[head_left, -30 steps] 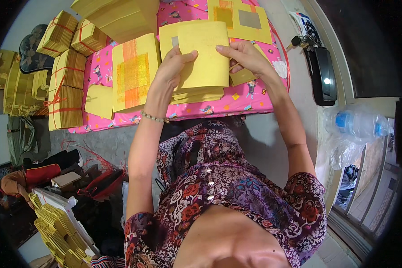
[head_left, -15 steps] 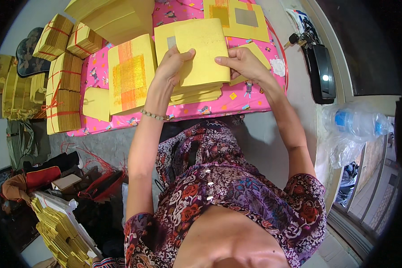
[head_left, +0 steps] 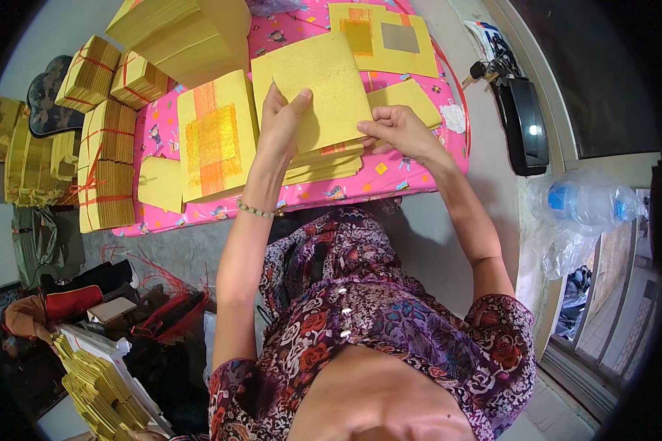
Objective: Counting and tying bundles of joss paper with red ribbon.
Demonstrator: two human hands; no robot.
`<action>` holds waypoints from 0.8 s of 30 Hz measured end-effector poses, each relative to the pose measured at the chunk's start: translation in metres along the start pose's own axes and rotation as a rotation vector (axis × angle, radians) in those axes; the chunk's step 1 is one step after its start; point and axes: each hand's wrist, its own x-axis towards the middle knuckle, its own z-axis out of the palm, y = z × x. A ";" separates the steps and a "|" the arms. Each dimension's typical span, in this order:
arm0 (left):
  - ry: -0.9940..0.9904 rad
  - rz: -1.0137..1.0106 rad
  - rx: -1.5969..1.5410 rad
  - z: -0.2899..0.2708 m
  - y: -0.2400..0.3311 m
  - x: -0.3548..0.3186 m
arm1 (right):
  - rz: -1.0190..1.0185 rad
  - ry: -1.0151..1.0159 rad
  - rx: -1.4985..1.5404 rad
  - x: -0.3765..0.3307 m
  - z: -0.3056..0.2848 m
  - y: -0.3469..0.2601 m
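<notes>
Between my hands is a sheet of yellow paper [head_left: 324, 88], tilted, its plain face toward me. My left hand [head_left: 281, 121] grips its left side, with the thumb lying on the face and the fingers behind. At the lower right corner, my right hand [head_left: 401, 134] pinches the paper between thumb and fingers. Under it lies a stack of yellow sheets [head_left: 324, 170], mostly covered. Just left is a pile of yellow sheets [head_left: 217, 136] with an orange band and a gold square on top. Another yellow piece [head_left: 406, 101] lies beside my right hand.
A pink patterned cover [head_left: 412, 170] spreads under the papers. Bundles of yellow paper [head_left: 107, 195] tied with red string stand at left, near a large yellow stack [head_left: 191, 37]. Sheets with gold and silver squares [head_left: 401, 40] lie far right. Keys [head_left: 485, 70] sit beside a black case [head_left: 526, 125].
The paper in my hands has tilted, and the grey square that showed behind it is now hidden. My right hand has moved slightly down and right along with its corner.
</notes>
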 end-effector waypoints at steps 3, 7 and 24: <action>-0.063 -0.052 0.030 0.003 0.005 -0.005 | 0.001 0.014 0.029 0.001 -0.006 -0.013; -0.222 0.017 0.071 0.004 -0.002 -0.008 | -0.104 0.146 0.111 0.009 -0.014 -0.018; -0.413 -0.186 0.197 0.012 0.005 -0.007 | -0.112 0.200 0.006 -0.002 -0.049 -0.021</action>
